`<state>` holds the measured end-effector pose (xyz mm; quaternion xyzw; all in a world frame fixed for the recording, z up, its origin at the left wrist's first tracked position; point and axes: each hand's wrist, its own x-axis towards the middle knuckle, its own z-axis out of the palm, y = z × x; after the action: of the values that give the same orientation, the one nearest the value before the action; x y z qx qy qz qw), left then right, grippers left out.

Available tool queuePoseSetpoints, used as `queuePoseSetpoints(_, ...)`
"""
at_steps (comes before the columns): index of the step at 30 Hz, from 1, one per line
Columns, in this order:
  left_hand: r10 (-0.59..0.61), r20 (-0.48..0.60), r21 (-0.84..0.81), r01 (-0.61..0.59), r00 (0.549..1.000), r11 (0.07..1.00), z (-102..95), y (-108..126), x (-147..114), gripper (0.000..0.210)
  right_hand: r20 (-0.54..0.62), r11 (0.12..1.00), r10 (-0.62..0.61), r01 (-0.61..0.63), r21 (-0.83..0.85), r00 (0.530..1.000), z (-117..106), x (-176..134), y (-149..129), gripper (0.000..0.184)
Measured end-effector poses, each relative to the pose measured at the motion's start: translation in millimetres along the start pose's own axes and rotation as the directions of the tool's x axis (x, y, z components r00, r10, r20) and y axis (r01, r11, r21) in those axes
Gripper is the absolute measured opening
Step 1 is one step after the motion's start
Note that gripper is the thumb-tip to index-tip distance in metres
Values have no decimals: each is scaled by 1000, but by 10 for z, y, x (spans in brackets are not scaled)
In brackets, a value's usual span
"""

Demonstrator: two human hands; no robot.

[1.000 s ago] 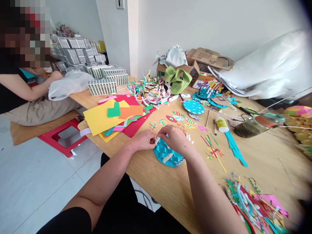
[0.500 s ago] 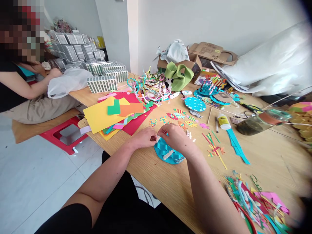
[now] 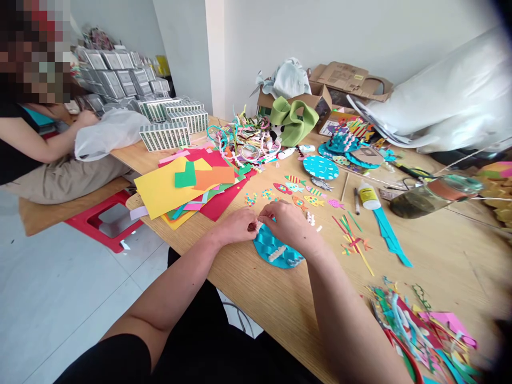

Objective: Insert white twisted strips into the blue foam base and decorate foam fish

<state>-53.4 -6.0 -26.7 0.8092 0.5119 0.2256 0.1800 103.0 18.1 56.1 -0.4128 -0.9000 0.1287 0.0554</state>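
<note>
Blue disc [image 3: 276, 264] lies on the wooden table [image 3: 240, 282] near its front edge, raised blue ridges across its face, 1 pale twisted strip [image 3: 277, 253] on top. 2 bare hands at its far-left rim. Left hand [image 3: 239, 225]: fingers curled in, narrow. Right hand [image 3: 286, 223]: arched over the disc, thumb and forefinger drawn close. Tips nearly meet; a pale bit shows there, but cannot tell which hand, if either, grips it.

Judgement: fine fingertip work at the rim. Best done with a light pinch, forearms low, and the right palm kept off the ridges, which look easily crushed. A gentle press would likely serve better than a hard push.

Beyond the right hand, small white pieces [image 3: 311, 218]; farther off, paper fish [image 3: 314, 201]. Bottle [image 3: 368, 196] stands to the right, well apart from the disc.
</note>
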Motion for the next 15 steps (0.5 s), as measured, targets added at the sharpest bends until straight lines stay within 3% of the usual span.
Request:
queuePoseSetpoints(6,47,-4,-33,-47,999,998,-3,-29,6,5,-5,1000,-5,5,2,1000,-6,-1,9,19)
queuePoseSetpoints(15,11,-4,-43,-12,1000,999,7,-55,9,12,-2,1000,-3,3,8,1000,-4,-1,16,18)
